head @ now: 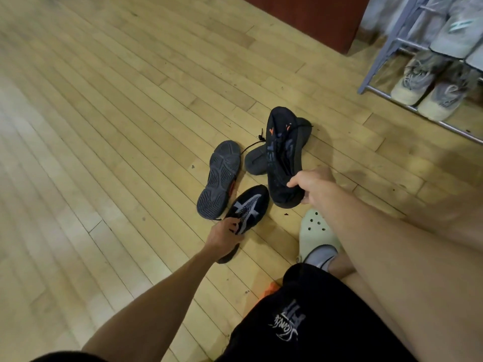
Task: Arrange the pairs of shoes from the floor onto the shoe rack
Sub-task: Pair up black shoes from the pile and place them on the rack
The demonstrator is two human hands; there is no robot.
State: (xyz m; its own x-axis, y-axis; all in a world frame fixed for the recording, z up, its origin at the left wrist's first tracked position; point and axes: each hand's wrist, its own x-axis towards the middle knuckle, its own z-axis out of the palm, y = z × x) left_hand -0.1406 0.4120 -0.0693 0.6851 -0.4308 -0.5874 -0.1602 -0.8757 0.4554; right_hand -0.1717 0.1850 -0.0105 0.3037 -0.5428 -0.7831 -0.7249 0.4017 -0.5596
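Several dark shoes lie on the wooden floor in front of me. My right hand (312, 185) grips the heel of a black shoe with orange marks (282, 150), which is lifted over another dark shoe (257, 159) lying beneath it. My left hand (226, 235) is closed on the collar of a black shoe with a grey cross pattern (251, 205). An upturned shoe (219, 178) shows its grey sole just left of that one. The metal shoe rack (407, 105) stands at the upper right, away from both hands.
The rack holds grey-and-cream sneakers (428, 84) on its lowest tier and pale shoes above. A reddish-brown cabinet (313, 19) stands behind it. My foot in a pale clog (313, 236) rests near the shoes. Bare wooden floor stretches to the left.
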